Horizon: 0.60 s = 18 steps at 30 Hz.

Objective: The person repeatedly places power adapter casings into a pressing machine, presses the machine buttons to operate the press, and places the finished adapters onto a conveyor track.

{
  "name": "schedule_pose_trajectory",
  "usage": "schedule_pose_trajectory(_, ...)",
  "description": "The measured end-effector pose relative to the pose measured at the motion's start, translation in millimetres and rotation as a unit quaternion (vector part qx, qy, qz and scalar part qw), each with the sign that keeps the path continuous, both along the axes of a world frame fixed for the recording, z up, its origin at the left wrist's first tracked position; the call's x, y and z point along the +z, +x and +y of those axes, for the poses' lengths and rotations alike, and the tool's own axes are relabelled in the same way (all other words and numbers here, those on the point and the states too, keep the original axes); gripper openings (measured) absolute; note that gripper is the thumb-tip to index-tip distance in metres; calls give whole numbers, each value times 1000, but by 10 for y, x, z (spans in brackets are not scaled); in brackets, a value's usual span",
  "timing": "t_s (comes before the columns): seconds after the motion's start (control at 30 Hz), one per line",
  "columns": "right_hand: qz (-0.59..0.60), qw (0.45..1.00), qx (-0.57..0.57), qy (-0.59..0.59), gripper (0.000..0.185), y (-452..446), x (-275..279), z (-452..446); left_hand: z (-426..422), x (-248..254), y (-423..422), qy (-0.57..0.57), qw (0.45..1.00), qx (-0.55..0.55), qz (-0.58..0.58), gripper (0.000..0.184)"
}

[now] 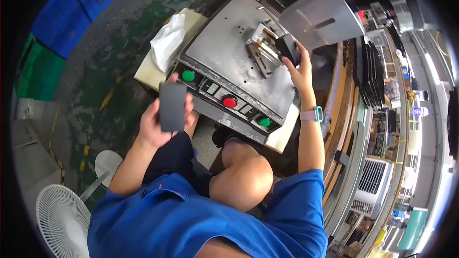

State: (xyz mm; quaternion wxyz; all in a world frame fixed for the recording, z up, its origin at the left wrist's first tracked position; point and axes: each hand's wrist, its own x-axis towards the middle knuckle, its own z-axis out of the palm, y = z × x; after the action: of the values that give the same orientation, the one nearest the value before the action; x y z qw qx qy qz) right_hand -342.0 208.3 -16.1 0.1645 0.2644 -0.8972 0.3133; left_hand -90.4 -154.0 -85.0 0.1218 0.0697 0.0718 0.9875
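In the head view, a metal fixture (260, 50) is set just to the left of the right fingers (302, 53), on the metal surface (215, 43); it is approached much more closely by the right hand (300, 75) than by the left hand (152, 128). A black block (287, 48) is gripped between the right thumb and fingers, right beside the fixture; its long axis appears to be slanted from upper left to lower right, though whether the fixture is touched cannot be told. The right fingers are parted only by the width of that piece.

A dark grey block (172, 107) is held in the left hand, closed around its sides by the left fingers (189, 106), with its long axis pointed nearly straight away from the body. Beyond these fingers a green button (188, 75) is seen, and a red button (229, 101) is placed to their right.
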Motion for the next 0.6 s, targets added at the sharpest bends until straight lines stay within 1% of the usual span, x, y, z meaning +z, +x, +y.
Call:
schedule_pose_trajectory(0.03, 50, 994, 44, 86, 60, -67, 80, -107, -68, -91, 216, -18, 999, 5, -39, 76)
schedule_pose_trajectory(0.07, 101, 977, 85, 170, 64, -112, 171, -204, -127, -153, 390, -36, 996, 7, -78, 75)
schedule_pose_trajectory(0.1, 24, 977, 73, 200, 64, -140, 210, -275, -164, -177, 497, -77, 990, 18, -113, 74)
schedule_pose_trajectory(0.2, 31, 973, 88, 210, 61, -214, 90, -408, -175, -308, 562, -157, 976, 33, -146, 73)
schedule_pose_trajectory(0.23, 37, 967, 96, 232, 63, -233, 117, -389, -117, -314, 520, -210, 966, 60, -135, 72)
schedule_pose_trajectory(0.3, 59, 944, 39, 322, 67, -49, 216, -339, -17, -316, 296, -317, 941, 77, -87, 76)
schedule_pose_trajectory(0.33, 71, 928, 9, 365, 69, 93, 311, -341, 38, -229, 142, -369, 924, 86, -59, 78)
schedule_pose_trajectory(0.37, 77, 916, -10, 394, 79, 300, 410, -298, 124, -111, 11, -436, 891, 108, -58, 79)
schedule_pose_trajectory(0.4, 43, 917, -17, 397, 94, 526, 435, -206, 148, -167, -147, -538, 826, 167, 33, 75)
schedule_pose_trajectory(0.43, -143, 918, -28, 368, 115, 846, 601, -227, 144, -123, -281, -642, 725, 224, 107, 73)
schedule_pose_trajectory(0.47, -247, 908, 12, 339, 129, 1062, 565, -111, 131, -83, -399, -729, 603, 273, 176, 70)
schedule_pose_trajectory(0.5, -316, 885, 14, 343, 135, 1228, 411, -27, 116, -151, -512, -733, 594, 271, 194, 66)
schedule_pose_trajectory(0.53, -258, 893, -7, 369, 134, 1421, 281, -38, 116, -205, -561, -726, 601, 279, 182, 66)
schedule_pose_trajectory(0.6, -117, 934, -48, 334, 132, 1540, -121, 116, 119, -222, -610, -716, 616, 274, 180, 64)
